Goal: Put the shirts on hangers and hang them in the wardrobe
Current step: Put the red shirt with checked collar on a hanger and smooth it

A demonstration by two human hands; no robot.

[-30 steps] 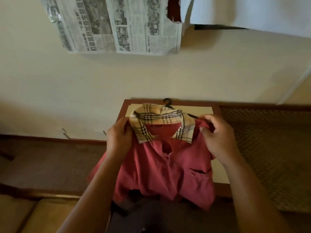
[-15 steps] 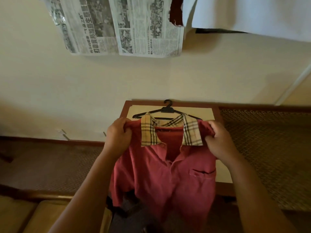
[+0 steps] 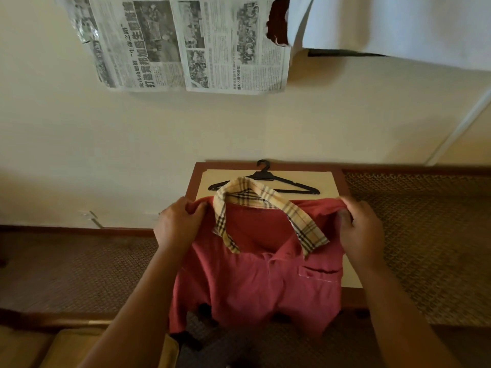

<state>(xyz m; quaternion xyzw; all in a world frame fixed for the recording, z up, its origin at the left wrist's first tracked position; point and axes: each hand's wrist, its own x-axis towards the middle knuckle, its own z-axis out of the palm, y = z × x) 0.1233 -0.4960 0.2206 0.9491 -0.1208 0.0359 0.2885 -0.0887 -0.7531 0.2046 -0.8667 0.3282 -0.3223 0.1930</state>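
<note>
A red polo shirt [image 3: 255, 282] with a tan plaid collar [image 3: 249, 193] hangs in front of me, its front and chest pocket facing me. My left hand [image 3: 178, 221] grips the shirt's left shoulder and my right hand [image 3: 361, 229] grips its right shoulder, stretching it wide. Behind the collar a black plastic hanger [image 3: 268, 181] lies flat on a small table with a cream top [image 3: 318, 179]; the shirt covers the hanger's middle. No wardrobe is in view.
The table's dark wood rim [image 3: 191, 181] stands against a cream wall. Newspaper sheets [image 3: 186, 43] and a white sheet [image 3: 398, 22] hang on the wall above. Woven brown surfaces [image 3: 425, 235] lie to both sides. A tan cushion [image 3: 53, 349] sits at bottom left.
Both hands have spread apart along the shoulders and the shirt is pulled wider. The collar has risen over the hanger's middle, and the collar's right wing has folded outward.
</note>
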